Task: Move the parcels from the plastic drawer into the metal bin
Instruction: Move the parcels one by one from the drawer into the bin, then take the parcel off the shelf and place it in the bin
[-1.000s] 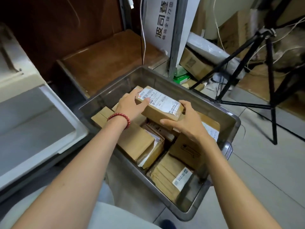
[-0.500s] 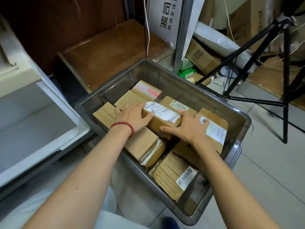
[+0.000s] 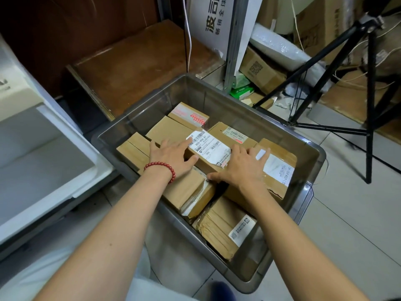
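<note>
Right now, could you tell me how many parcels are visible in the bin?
9 parcels: three at the back, one between the left hand and right hand, one left, one right, two stacked by the bracelet, one in front. Others may be hidden.

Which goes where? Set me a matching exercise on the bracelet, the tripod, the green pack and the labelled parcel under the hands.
Things: 1 bracelet; 2 tripod; 3 green pack; 4 labelled parcel.
Places: A on top of the pile in the bin; B on the left wrist; C lying just behind the bin; D standing right of the bin.
Pairs: 1-B, 2-D, 3-C, 4-A.
</note>
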A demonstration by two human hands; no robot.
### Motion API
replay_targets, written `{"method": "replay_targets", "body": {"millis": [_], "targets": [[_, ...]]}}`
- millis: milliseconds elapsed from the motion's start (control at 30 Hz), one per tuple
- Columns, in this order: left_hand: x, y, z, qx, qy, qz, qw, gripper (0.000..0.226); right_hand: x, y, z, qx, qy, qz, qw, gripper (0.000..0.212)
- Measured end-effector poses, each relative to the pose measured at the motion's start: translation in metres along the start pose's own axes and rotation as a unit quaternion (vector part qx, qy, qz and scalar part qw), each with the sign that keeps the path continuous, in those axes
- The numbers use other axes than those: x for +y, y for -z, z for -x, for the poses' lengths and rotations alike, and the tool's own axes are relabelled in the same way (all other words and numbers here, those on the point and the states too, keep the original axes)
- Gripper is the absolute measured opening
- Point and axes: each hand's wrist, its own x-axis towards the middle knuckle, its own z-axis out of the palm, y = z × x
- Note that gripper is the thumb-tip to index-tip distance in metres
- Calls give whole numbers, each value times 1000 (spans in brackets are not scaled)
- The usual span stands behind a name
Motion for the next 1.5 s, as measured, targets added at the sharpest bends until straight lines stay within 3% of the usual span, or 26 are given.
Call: {"method": "replay_targets", "body": {"millis": [100, 233, 567, 900, 1133, 1500], "targets": [[3, 1, 4, 54, -1, 12, 998, 58, 5, 8, 2, -9, 28, 17, 999, 107], [4, 1, 11, 97, 16, 22, 995, 55, 8, 14, 11, 25, 56, 11, 998, 93], [-20, 18, 44, 134, 59, 55, 988, 57, -5, 22, 28, 112, 104, -46, 987, 75], [-82, 15, 130, 205, 141, 82, 965, 56, -72, 39, 61, 107, 214, -99, 966, 69], [-133, 4, 207, 232, 252, 117, 932, 58, -137, 45, 87, 75, 320, -113, 938, 69], [-202, 94, 333, 333, 363, 68, 868, 66, -258, 152, 136, 157, 470, -172, 852, 93]]}}
